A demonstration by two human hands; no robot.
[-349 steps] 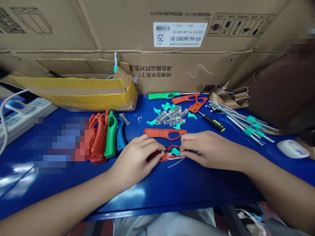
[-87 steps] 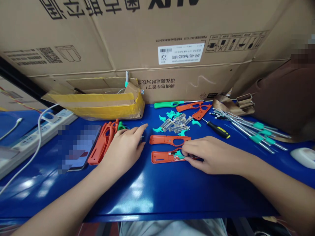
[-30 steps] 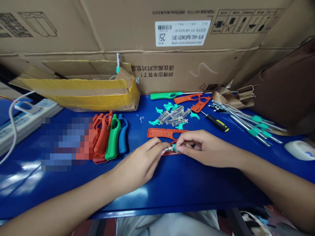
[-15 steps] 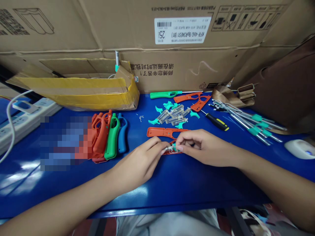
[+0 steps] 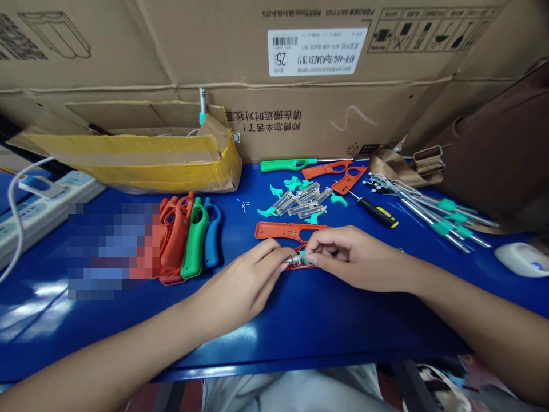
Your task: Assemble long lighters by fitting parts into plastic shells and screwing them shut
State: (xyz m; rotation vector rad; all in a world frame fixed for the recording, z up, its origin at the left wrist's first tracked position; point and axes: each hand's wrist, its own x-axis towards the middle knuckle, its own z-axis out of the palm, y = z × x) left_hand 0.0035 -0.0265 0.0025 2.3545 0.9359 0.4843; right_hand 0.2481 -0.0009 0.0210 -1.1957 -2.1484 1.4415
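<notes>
Over the front orange lighter shell half (image 5: 309, 266), both hands work close together. My left hand (image 5: 246, 277) is closed, its fingertips pinching a small silvery lighter part (image 5: 292, 259) at the shell's left end. My right hand (image 5: 358, 258) is closed too, thumb and finger pressed together beside a teal trigger piece (image 5: 303, 256); what sits between them is hidden. Thin white wire shows near the fingertips. Just behind lies another orange shell half (image 5: 278, 230), its inner side up, partly covered by my right hand.
Clear fuel tanks (image 5: 285, 203) and teal triggers (image 5: 266, 212) lie behind the shells. A screwdriver (image 5: 377, 212) and metal lighter tubes (image 5: 437, 220) are at right. Coloured lighter shells (image 5: 195, 240) stand left, before a yellow-taped box (image 5: 171, 166). A green lighter (image 5: 287, 165) lies at the back.
Both hands keep nearly the same place and grip. The whole view has shifted very slightly; nothing else has visibly moved.
</notes>
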